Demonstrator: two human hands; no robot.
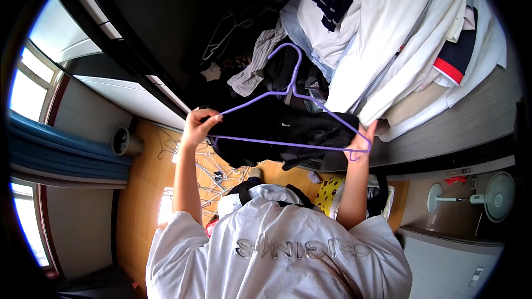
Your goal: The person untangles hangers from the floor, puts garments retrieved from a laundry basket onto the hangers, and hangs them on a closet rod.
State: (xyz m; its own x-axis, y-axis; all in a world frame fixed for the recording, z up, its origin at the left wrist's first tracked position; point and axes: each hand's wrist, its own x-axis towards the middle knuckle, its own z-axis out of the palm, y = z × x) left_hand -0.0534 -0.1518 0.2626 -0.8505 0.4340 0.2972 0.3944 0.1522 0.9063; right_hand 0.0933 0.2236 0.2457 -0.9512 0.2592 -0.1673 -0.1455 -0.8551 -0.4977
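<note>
A purple clothes hanger [292, 85] is held up in front of me, its hook pointing away. My left hand [199, 127] pinches the hanger's left end between thumb and fingers. At the opposite corner, my right hand [361, 139] is around the hanger's end, some fingers stretched upward. A dark, crumpled black garment [310, 133] lies just behind the hanger, between both hands. Whether either hand also grips this cloth is hard to tell.
White clothes [388, 39] hang in the wardrobe ahead, above a heap with a striped cloth [257, 61]. Several loose hangers [213, 180] lie on the wooden floor [141, 199]. A yellow patterned item [328, 194] sits near my right forearm; a fan [499, 196] stands far right.
</note>
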